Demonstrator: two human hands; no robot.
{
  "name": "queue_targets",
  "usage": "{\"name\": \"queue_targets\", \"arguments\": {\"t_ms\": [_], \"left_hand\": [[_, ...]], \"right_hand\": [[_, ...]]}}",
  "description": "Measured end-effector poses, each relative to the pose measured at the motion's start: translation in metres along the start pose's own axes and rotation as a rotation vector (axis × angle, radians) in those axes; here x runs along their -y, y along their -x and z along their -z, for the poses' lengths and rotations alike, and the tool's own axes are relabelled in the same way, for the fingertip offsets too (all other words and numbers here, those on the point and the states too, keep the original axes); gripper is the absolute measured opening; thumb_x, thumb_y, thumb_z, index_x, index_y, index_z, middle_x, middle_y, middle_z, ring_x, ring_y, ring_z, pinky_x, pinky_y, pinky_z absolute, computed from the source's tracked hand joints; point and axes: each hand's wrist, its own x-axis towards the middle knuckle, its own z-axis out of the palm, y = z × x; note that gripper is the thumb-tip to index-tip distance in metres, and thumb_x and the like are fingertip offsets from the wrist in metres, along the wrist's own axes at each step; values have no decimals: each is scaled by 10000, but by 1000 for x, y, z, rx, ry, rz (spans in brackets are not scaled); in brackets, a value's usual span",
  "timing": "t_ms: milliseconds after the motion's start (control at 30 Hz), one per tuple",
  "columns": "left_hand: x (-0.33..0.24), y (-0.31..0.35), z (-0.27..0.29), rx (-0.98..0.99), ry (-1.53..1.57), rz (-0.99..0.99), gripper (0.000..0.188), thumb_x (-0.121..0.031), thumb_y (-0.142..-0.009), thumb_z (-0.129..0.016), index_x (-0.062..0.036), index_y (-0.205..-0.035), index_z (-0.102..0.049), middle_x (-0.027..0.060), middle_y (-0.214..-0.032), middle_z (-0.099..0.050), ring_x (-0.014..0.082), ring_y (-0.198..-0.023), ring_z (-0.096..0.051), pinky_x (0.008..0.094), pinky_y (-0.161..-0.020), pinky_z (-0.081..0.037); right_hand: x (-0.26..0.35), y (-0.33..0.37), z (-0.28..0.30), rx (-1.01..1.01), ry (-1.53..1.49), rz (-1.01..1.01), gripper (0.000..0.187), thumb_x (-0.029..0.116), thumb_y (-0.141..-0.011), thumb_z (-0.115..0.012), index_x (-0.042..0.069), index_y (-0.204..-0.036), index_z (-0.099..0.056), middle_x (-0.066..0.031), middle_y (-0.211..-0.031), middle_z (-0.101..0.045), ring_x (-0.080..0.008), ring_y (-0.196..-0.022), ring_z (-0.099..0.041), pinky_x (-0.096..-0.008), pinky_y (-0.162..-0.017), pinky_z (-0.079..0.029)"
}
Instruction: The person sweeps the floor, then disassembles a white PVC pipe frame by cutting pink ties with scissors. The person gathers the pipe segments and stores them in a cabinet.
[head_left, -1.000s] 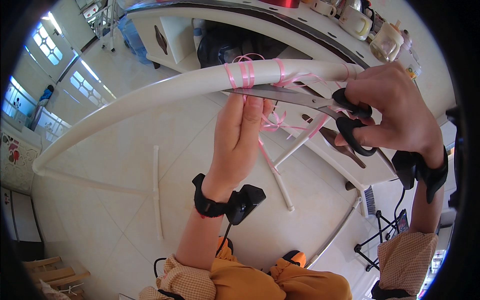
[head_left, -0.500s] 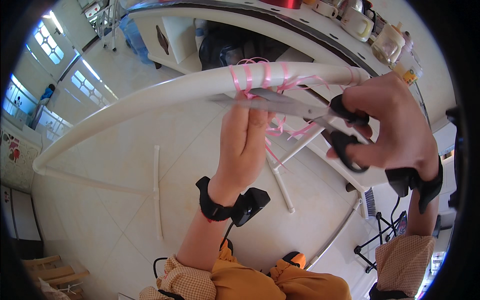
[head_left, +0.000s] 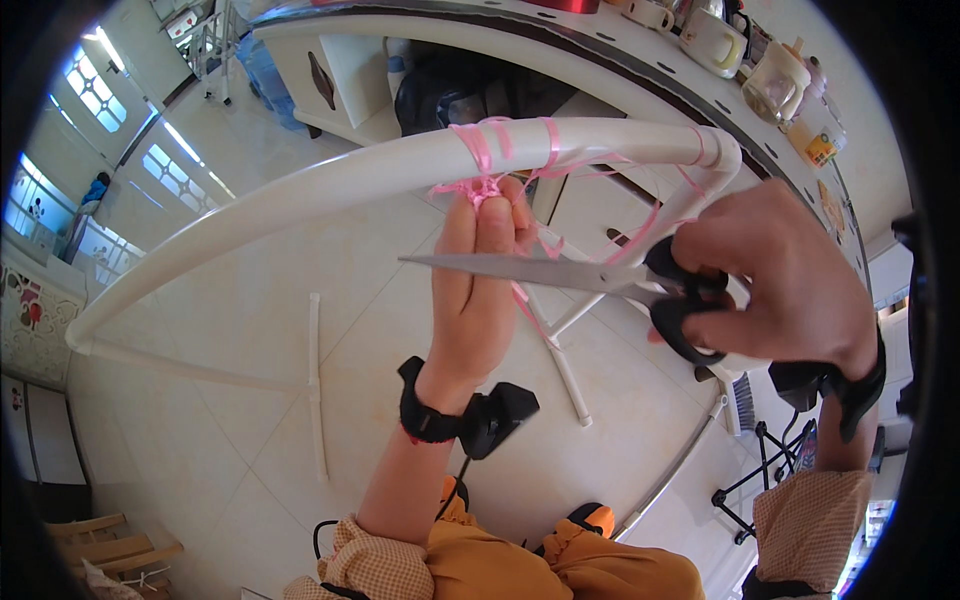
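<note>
A thick white pipe arches across the view, wrapped with pink string near its right bend. My left hand reaches up with its fingertips pinching the knotted pink string just under the pipe. My right hand holds black-handled scissors; the closed blades point left and pass across my left fingers, below the knot. Loose pink strands trail from the pipe toward the scissors' handles.
A thin white pipe frame lies on the tiled floor below. A white counter at the top carries kettles and cups. Wooden chairs stand at the lower left, a black stand at the lower right.
The scissors have dropped from just under the pipe to lower across my left fingers. My left fingers have closed on the pink knot, and my right hand has drawn down and back.
</note>
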Motion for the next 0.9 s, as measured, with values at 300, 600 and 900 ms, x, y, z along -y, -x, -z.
{"name": "queue_targets", "arguments": {"t_ms": [300,600,900], "left_hand": [[3,8,-44,-186,645,473,196,-261,-967,-392,-132,-821,-415,-68,-624,-300,39,-556,-249,196,-512,-219],[-16,2,-40,-186,301,369,306,-392,-934,-385,-138,-766,-410,-45,-682,-353,55,-570,-287,199,-520,-240],[-29,-12,-52,-353,-57,367,219,-219,-853,-638,-51,-995,-636,-66,-710,-520,-1,-561,-350,177,-443,-264]], "right_hand": [[3,58,-27,-271,-102,-247,461,361,-411,-775,49,-633,-519,-30,-549,-473,-174,-532,-421,-280,-454,-299],[-14,90,-33,-472,-421,-437,616,595,-489,-763,61,-653,-503,6,-607,-492,-110,-529,-425,-232,-461,-259],[-11,80,-18,-296,-615,-540,566,554,-532,-769,60,-636,-512,1,-596,-525,-91,-504,-447,-205,-462,-274]]}}
